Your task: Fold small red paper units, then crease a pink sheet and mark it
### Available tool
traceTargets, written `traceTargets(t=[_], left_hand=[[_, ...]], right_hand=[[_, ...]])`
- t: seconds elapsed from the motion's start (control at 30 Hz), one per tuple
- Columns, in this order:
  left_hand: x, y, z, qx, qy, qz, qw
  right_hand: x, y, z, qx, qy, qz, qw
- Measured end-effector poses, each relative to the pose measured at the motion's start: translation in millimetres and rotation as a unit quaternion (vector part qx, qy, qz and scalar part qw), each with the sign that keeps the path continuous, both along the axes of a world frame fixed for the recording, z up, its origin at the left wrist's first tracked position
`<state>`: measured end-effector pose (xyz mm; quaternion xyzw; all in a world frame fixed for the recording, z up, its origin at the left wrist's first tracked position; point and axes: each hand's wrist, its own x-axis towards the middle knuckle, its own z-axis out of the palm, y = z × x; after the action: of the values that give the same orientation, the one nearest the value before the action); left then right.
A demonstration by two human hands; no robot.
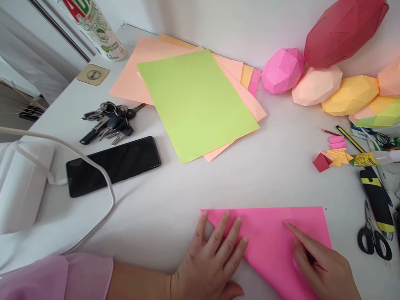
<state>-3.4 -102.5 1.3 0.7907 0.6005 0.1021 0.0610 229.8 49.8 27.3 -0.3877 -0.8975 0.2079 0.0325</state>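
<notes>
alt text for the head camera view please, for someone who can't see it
A left hand lies spread on pink paper on a white table, while the right hand extends its index finger over it. Beyond are a green sheet atop other papers, a phone, keys and faceted paper shapes.

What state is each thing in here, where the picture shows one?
Pink paper: folded along a slanting edge.
Left hand: spread flat on it.
Right hand: index finger extended over it.
Phone: screen dark, cable plugged in.
Keys: bunched together.
Green sheet: flat, unfolded, atop other sheets.
Scissors: lying flat.
Faceted paper shapes: assembled.
</notes>
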Motion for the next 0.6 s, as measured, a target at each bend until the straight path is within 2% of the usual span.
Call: traceTargets(t=[0.5, 0.6], left_hand=[[-2.1, 0.1, -0.8, 0.027, 0.007, 0.009, 1.000], [-1.3, -0.3, -0.8, 0.018, 0.009, 0.010, 1.000]], right_hand=[[1.7, 2.1, 0.5, -0.015, -0.019, 0.012, 1.000], [0.5, 0.2, 1.6, -0.006, -0.035, -0.008, 0.999]])
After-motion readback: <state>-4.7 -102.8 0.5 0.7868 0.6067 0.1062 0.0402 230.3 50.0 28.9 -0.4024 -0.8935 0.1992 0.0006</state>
